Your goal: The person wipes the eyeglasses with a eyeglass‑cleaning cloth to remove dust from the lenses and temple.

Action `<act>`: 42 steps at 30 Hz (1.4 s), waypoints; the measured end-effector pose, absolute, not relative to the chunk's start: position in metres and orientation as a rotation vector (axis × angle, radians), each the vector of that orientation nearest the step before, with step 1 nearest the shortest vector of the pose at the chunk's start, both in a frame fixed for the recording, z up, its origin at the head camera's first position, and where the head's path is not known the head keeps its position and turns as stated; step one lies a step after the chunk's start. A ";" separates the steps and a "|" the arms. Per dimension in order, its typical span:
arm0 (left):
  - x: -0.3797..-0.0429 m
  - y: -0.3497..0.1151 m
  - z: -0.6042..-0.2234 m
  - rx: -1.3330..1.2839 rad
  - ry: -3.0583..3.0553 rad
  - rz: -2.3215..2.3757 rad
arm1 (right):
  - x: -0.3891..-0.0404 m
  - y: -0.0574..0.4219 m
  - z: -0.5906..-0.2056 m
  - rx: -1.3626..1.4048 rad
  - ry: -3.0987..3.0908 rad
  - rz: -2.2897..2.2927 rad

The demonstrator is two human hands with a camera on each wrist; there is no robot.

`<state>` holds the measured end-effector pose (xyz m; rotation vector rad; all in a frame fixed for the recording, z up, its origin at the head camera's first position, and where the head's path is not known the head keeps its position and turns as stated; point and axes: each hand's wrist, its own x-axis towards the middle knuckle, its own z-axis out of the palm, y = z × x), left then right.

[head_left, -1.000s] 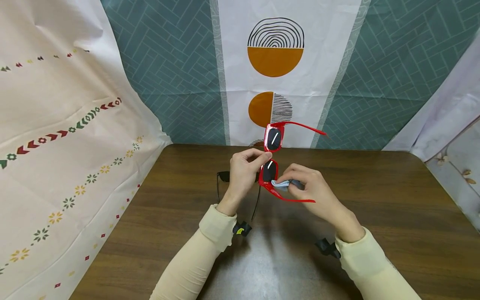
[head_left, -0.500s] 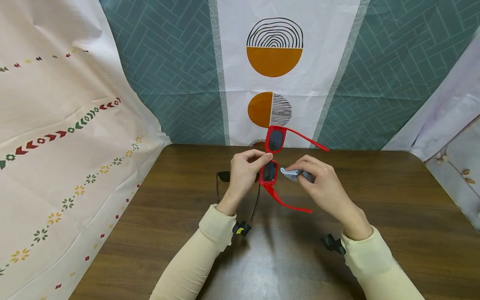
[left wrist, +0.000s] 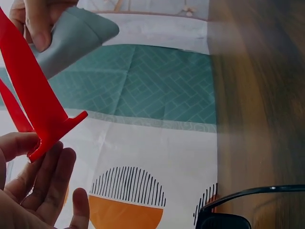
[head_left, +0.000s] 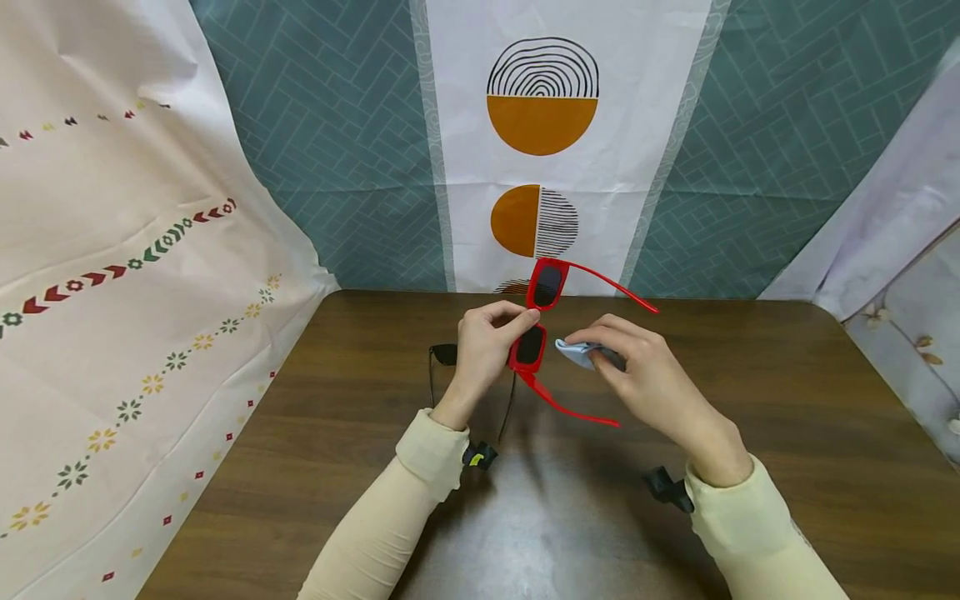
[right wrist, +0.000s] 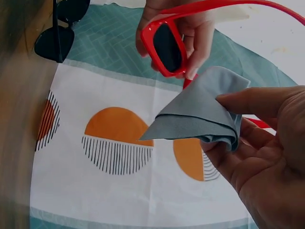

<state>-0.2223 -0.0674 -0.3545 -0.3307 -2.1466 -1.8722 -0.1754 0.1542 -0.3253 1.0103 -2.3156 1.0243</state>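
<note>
My left hand [head_left: 487, 346] pinches red-framed sunglasses [head_left: 540, 260] by the bridge, between thumb and fingers, above the table. The dark lenses stand one above the other, and both temples are unfolded toward the right. My right hand [head_left: 648, 379] pinches a folded grey-blue cloth [head_left: 576, 351] just right of the lower lens, with a gap between cloth and glasses. In the right wrist view the cloth [right wrist: 205, 112] comes to a point beyond the thumb. The left wrist view shows a broad red temple [left wrist: 35, 81] rising from the left fingers.
Black sunglasses [head_left: 444, 355] lie on the wooden table [head_left: 360, 417] behind my left hand, partly hidden by it. A patterned green and white cloth [head_left: 360, 167] hangs at the table's back edge. A cream cloth [head_left: 150, 292] hangs on the left.
My right hand has drawn the cloth away from the lower lens, to the right. The red sunglasses have tilted a little and sunk slightly; the left hand keeps its pinch.
</note>
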 end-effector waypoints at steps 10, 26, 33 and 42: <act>-0.233 -0.070 -0.361 -0.326 -2.238 -1.694 | -0.168 0.159 -0.318 1.053 -2.283 0.944; -0.269 -0.059 -0.351 -0.504 -2.609 -1.329 | -0.169 0.165 -0.318 1.081 -2.281 0.996; -0.280 -0.061 -0.356 -0.633 -2.746 -1.162 | -0.177 0.166 -0.322 1.164 -2.329 0.928; -0.295 -0.055 -0.363 -0.816 -2.833 -1.053 | -0.173 0.154 -0.341 1.342 -2.527 0.840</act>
